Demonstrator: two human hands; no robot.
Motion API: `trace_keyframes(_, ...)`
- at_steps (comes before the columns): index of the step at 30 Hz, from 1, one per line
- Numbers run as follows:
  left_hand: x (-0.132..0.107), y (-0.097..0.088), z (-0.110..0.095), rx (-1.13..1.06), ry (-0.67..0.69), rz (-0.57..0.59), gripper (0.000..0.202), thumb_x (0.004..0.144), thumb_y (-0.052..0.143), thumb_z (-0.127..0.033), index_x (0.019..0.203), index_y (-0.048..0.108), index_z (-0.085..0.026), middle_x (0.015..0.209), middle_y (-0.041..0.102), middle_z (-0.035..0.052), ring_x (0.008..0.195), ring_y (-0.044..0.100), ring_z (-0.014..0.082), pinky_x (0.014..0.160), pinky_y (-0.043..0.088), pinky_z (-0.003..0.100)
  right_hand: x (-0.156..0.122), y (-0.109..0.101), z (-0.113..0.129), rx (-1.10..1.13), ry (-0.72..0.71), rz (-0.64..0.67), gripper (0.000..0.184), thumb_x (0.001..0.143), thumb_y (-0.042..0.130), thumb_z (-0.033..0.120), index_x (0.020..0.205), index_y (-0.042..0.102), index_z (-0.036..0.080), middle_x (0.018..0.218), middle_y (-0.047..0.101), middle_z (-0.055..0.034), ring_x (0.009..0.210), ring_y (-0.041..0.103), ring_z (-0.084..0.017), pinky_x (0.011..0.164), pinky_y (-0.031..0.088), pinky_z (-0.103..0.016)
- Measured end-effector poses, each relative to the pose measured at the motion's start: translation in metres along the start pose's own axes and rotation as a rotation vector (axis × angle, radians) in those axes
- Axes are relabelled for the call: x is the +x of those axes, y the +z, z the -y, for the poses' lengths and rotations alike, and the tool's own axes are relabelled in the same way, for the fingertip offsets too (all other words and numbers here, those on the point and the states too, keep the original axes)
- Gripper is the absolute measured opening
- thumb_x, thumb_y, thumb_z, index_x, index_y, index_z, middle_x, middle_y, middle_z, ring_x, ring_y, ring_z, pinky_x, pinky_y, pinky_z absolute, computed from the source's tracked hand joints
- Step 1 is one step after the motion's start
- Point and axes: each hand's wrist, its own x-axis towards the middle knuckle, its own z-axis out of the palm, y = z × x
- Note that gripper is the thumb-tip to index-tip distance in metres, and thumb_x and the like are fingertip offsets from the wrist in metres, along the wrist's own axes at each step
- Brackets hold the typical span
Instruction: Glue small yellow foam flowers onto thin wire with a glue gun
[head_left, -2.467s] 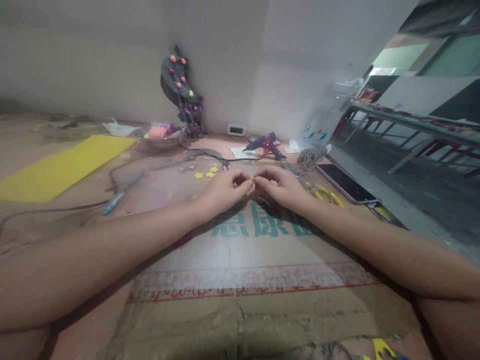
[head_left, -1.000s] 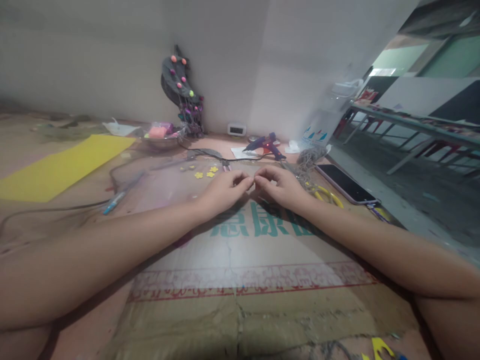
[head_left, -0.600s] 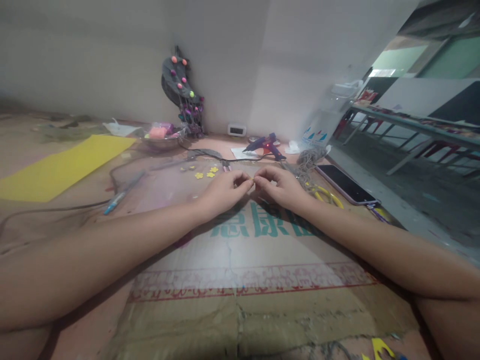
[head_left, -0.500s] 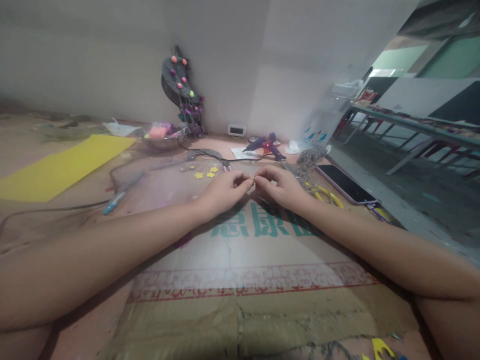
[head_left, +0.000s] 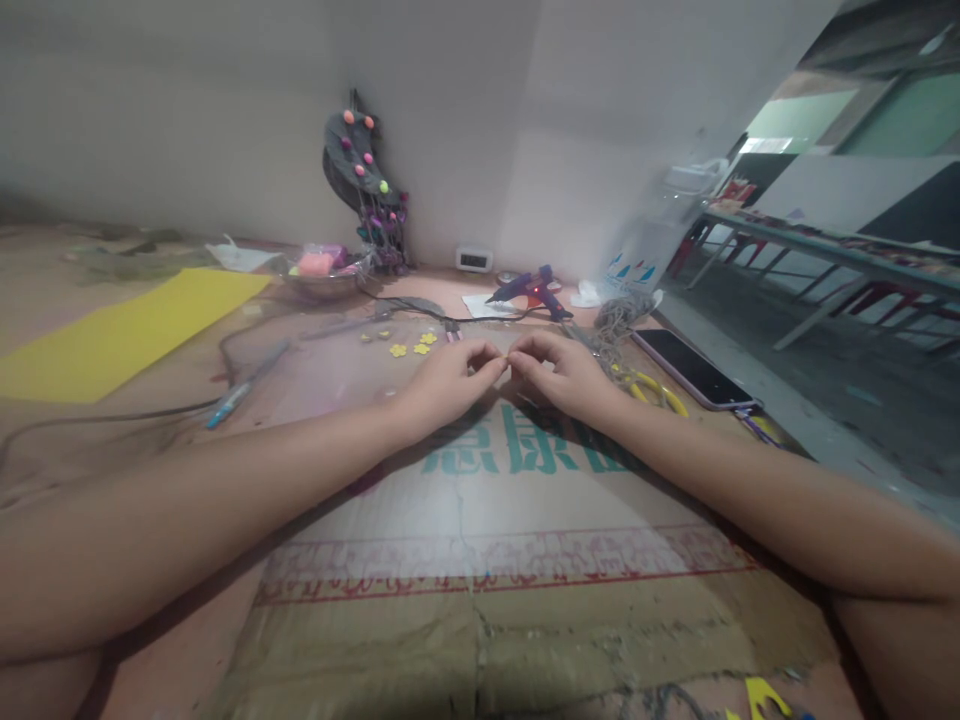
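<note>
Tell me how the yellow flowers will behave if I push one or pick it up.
The flowers look small and thin, so each is probably light and apt to slide. Lying flat, one seems unlikely to roll or tip. The thin petals may bend in a grip, though the material is hard to tell.

Cardboard (head_left: 510, 505): open approach from near side.
Left hand (head_left: 457, 378): flowers (head_left: 397, 350) just beyond.
Right hand (head_left: 566, 375): yellow handles (head_left: 667, 388), yarn (head_left: 624, 310) (tangled), phone (head_left: 694, 368) alongside.
Far side: cord (head_left: 487, 319) and glue gun (head_left: 531, 285) block.
</note>
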Motion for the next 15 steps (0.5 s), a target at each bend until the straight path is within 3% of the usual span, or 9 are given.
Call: trace_keyframes(15,0.0017,0.0003,0.0025,-0.012,0.017,-0.034,0.020,0.090,0.048,-0.030,0.081,0.061,-0.017,0.083,0.067,0.0026,0.077,0.058,0.0164,0.070,0.042,0.029,-0.0004,0.0000,0.0006,-0.025,0.023,-0.008,0.023,0.089,0.053,0.037,0.080,0.063,0.018,0.071,0.066,-0.0009,0.061,0.056,-0.013,0.059,0.040,-0.025)
